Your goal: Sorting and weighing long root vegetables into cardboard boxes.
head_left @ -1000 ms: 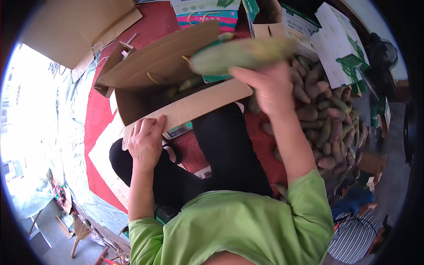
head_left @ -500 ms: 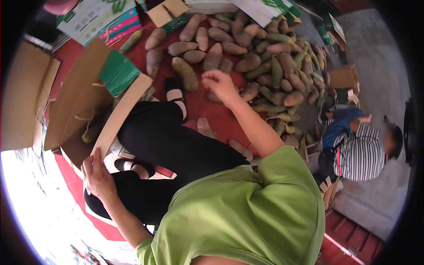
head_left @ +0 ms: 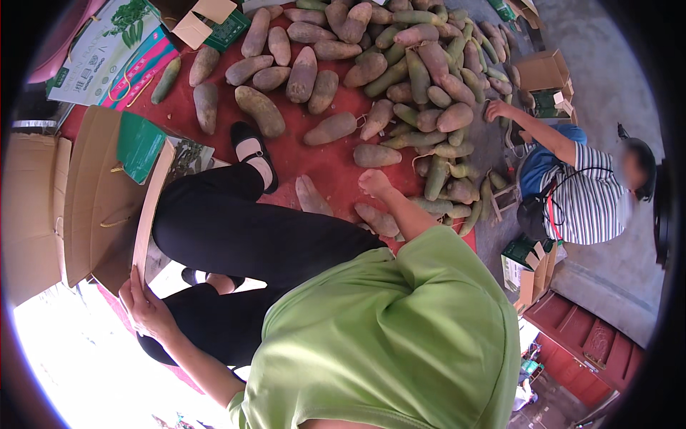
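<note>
My left hand [head_left: 146, 307] grips the edge of an open brown cardboard box [head_left: 100, 200] at the lower left, beside my bent legs in black trousers [head_left: 243, 236]. My right hand [head_left: 374, 183] reaches out low over the red mat [head_left: 329, 168]. It holds nothing, and its fingers are loosely curled. It hovers between two long brownish-green gourds, one just beyond it [head_left: 377, 155] and one nearer to me [head_left: 377, 219]. A big pile of similar gourds [head_left: 400, 64] covers the mat farther out.
Another person in a striped shirt [head_left: 582, 200] crouches at the right, one hand [head_left: 496, 109] on the pile's edge. Small cardboard boxes stand at the right [head_left: 543, 71] and lower right [head_left: 529, 268]. Printed flat cartons [head_left: 107, 57] lie at the upper left.
A second ago my right hand held a long green gourd over the box. It is empty now and has gone back to the pile. My left hand stays on the box edge.
</note>
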Demonstrator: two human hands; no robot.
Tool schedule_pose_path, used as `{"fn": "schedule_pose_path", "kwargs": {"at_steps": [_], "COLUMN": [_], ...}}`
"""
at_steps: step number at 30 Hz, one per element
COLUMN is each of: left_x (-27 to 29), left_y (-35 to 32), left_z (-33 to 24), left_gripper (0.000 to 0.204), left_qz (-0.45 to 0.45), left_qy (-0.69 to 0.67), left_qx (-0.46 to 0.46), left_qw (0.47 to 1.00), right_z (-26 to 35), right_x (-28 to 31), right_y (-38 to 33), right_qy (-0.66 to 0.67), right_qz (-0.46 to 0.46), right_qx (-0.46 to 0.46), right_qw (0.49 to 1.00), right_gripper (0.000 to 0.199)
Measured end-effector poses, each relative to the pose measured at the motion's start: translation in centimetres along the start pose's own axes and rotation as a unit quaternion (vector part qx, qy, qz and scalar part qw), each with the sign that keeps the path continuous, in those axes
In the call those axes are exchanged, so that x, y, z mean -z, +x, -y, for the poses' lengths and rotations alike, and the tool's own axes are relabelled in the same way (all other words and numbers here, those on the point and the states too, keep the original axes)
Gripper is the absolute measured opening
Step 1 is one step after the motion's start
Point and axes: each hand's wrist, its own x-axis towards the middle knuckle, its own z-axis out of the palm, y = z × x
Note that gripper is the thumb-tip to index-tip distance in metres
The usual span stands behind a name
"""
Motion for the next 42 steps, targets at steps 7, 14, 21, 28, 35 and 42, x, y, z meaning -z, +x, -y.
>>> {"fn": "schedule_pose_path", "kwargs": {"at_steps": [7,14,21,28,35,42], "left_x": [0.5,0.0,-0.3,0.2,0.6,2.0], "left_y": [-1.3,-1.7,-2.0,-1.6,-0.9,-0.6], "left_z": [0.4,1.2,1.3,0.9,-0.1,-1.8], "left_gripper": [0.025,0.028,0.032,0.037,0.039,0.040], "left_qz": [-0.013,-0.017,-0.015,-0.018,-0.033,-0.027], "left_qy": [0.017,0.009,0.015,0.015,0.052,0.067], "left_qx": [0.022,0.012,0.023,0.033,0.013,0.047], "left_qw": [1.000,1.000,0.999,0.999,0.998,0.996], "right_z": [-5.5,-9.3,-6.3,-10.2,-13.1,-8.7], "right_x": [0.8,5.8,12.0,11.3,12.4,11.0], "right_y": [3.3,1.3,-5.6,-1.4,2.3,-0.5], "right_qy": [-0.149,-0.549,-0.056,0.202,0.337,0.472], "right_qz": [-0.031,-0.134,-0.429,-0.377,-0.312,-0.104], "right_qx": [0.054,0.061,-0.305,-0.261,-0.245,-0.277], "right_qw": [0.987,0.823,0.849,0.865,0.854,0.831], "right_gripper": [0.012,0.016,0.065,0.082,0.059,0.022]}}
